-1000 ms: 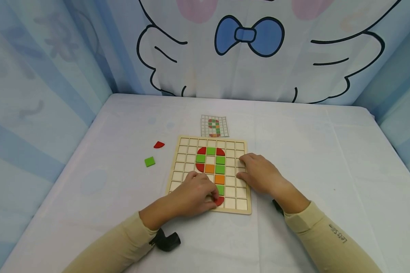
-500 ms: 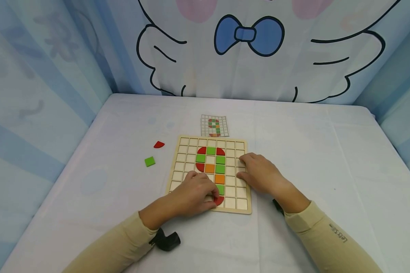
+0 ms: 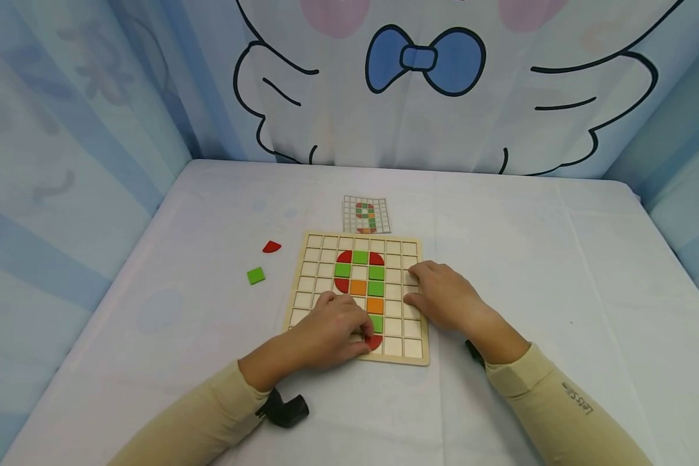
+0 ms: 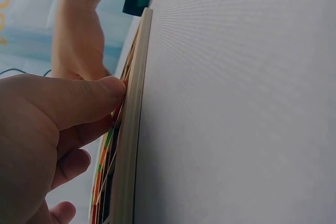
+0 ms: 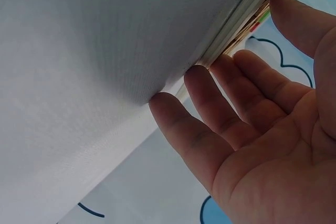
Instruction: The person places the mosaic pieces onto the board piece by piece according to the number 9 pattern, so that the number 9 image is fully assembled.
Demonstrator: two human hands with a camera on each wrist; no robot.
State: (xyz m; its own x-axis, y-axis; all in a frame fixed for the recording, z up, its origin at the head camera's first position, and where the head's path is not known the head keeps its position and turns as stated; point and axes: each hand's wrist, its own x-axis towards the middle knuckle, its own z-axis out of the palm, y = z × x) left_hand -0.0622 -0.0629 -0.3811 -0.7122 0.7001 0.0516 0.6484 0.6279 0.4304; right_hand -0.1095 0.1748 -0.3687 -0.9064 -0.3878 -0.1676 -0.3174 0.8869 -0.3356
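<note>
A square wooden grid board (image 3: 399, 361) lies on the table, with red, green and orange tiles set in a shape like a 9. My left hand (image 3: 329, 330) is over its lower left part, thumb and index finger pinching at a red rounded tile (image 3: 376, 342) in the bottom row. The left wrist view shows the left thumb (image 4: 113, 88) right at the board's edge; the fingertip end of the grip is partly hidden. My right hand (image 3: 445, 298) rests on the right rim, its fingers (image 5: 210, 114) spread and relaxed along the edge.
Left of the board lie a loose red quarter-circle tile (image 3: 271, 246) and a green square tile (image 3: 256, 276). Behind it is a pattern card (image 3: 352, 224) with a similar coloured figure. A black wrist mount (image 3: 288, 413) sits under the left forearm. Printed curtains (image 3: 425, 129) border the table.
</note>
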